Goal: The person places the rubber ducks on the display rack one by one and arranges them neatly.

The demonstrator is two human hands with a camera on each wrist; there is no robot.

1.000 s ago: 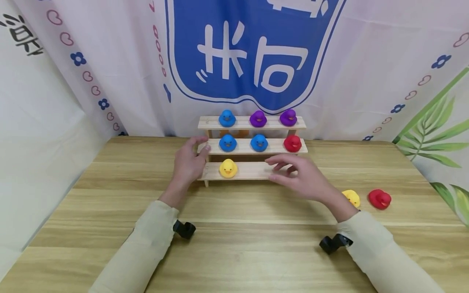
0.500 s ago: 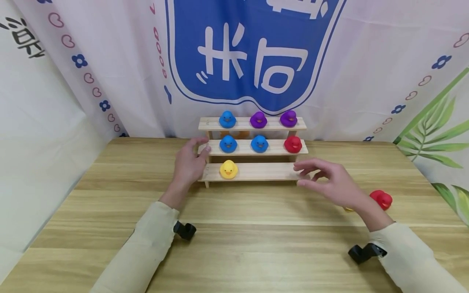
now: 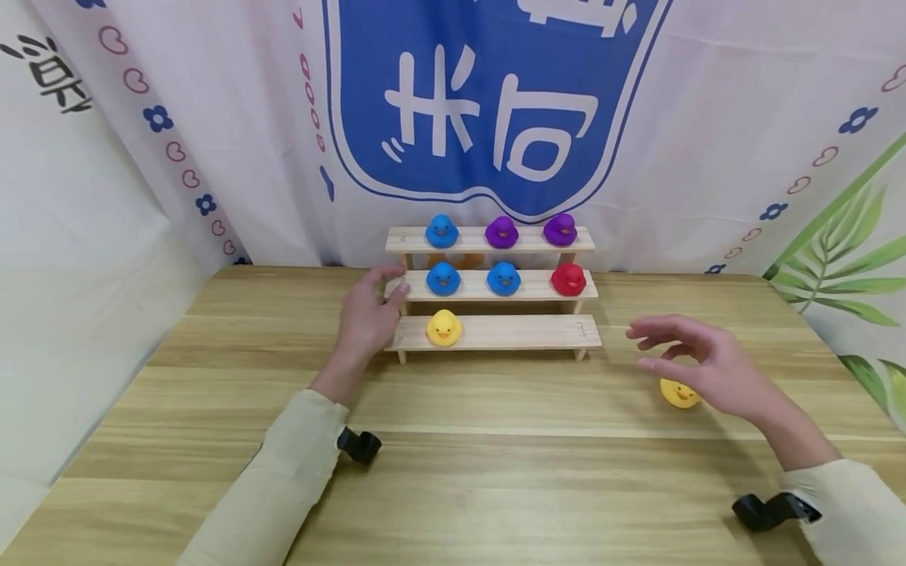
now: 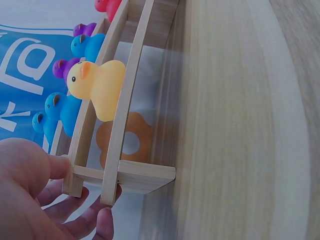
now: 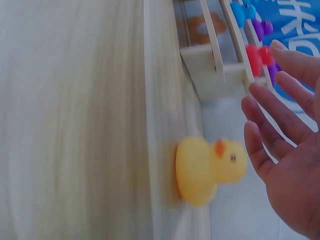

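A three-tier wooden display stand (image 3: 517, 332) stands at the back of the table. My left hand (image 3: 370, 310) holds its left end; in the left wrist view the thumb lies on the middle tier and the fingers curl around the plank ends. A yellow rubber duck (image 3: 443, 328) sits at the left of the bottom tier. My right hand (image 3: 708, 362) is in the air right of the stand, fingers loosely bent, holding nothing. Just below it on the table is another yellow duck (image 5: 197, 170). The red duck on the table is hidden behind the right hand in the head view.
On the middle tier sit two blue ducks (image 3: 504, 278) and a red duck (image 3: 569, 279). The top tier bears a blue duck (image 3: 442, 231) and two purple ducks (image 3: 502, 232). A printed curtain (image 3: 283, 157) hangs right behind the stand.
My right hand has moved from the bottom tier out to the right, over the ducks on the table, uncovering the tier's right end. The left hand has stayed on the stand.
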